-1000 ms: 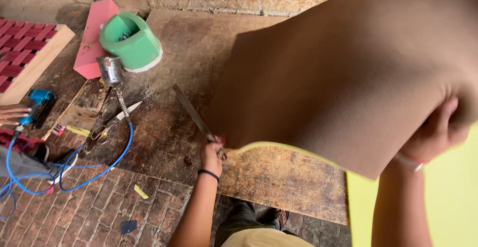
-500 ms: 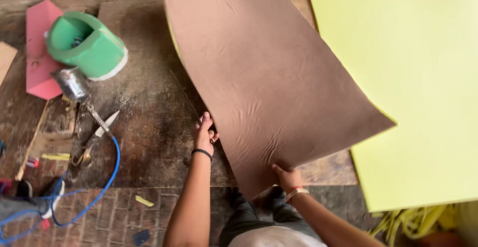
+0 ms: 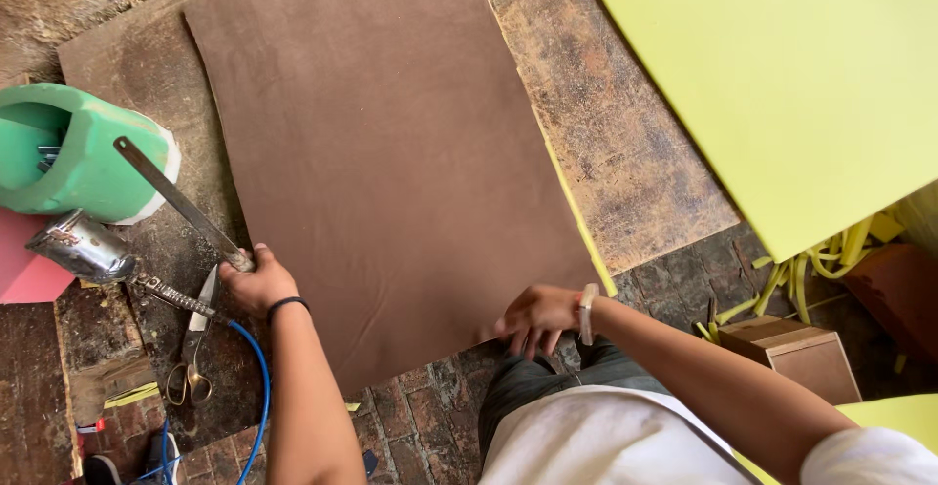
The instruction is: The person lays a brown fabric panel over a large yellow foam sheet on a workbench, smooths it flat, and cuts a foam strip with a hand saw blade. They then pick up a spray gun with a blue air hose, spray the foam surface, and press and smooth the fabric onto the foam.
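A large brown sheet lies flat on a worn wooden board, with a thin yellow edge showing along its right side. My left hand grips the handle of a long flat metal blade at the sheet's left edge; the blade points up and left. My right hand holds the sheet's near right corner, fingers curled under the edge. A black band is on my left wrist, a pale one on my right.
A green cylindrical container stands at the left beside a metal tool with a blue hose. Scissors lie below it. A big yellow foam sheet fills the upper right; a small wooden box and yellow offcuts sit on the brick floor.
The brown sheet, held up in the air a second ago, has been lowered and now lies flat on the board. My right hand moved down to its near corner.
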